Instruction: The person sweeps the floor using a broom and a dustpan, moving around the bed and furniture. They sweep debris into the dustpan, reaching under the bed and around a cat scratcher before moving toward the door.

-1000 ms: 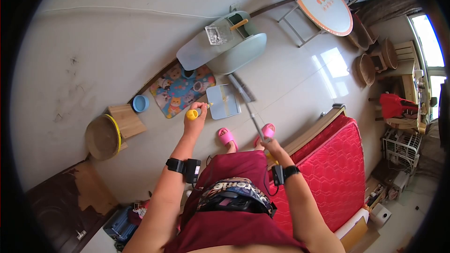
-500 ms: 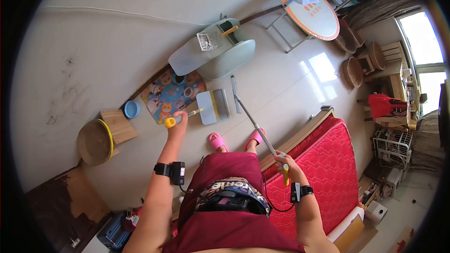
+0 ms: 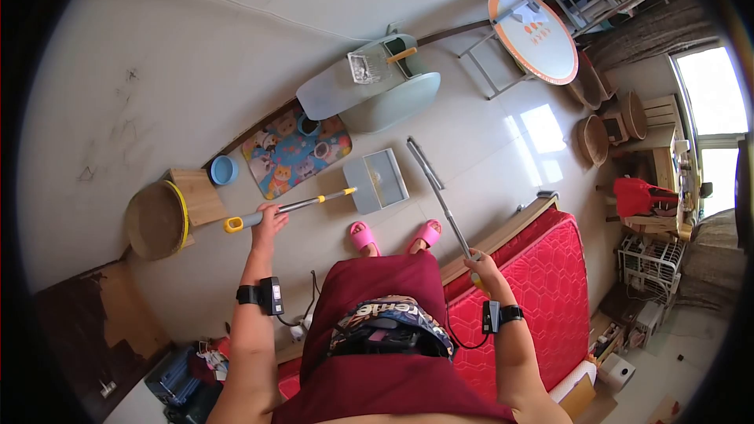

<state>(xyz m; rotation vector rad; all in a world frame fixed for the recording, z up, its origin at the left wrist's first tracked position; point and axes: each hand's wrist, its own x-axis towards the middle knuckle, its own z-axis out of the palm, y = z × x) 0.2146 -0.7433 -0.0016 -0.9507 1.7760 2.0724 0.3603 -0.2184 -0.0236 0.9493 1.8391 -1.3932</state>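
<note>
My left hand (image 3: 272, 222) is wrapped round the grey handle of a dustpan, near its yellow end. The dustpan (image 3: 366, 184) is grey-blue and lies on the floor in front of my feet, its long pole reaching toward the left. In my right hand (image 3: 483, 267) is the grip of a broom, partly hidden by the fingers. From there the broom's thin pole runs forward to its long narrow head (image 3: 425, 162), just right of the dustpan and apart from it.
A patterned mat (image 3: 294, 159) and blue bowl (image 3: 224, 170) lie left of a pale green litter box (image 3: 393, 104). A red mattress (image 3: 534, 298) stands close on the right. Farther back is a round folding table (image 3: 542, 39). Pink slippers (image 3: 363, 235) are on my feet.
My left hand has moved left and down along with the dustpan handle. My right hand has shifted right, and the broom head has swung away from the dustpan's edge, then a little farther right.
</note>
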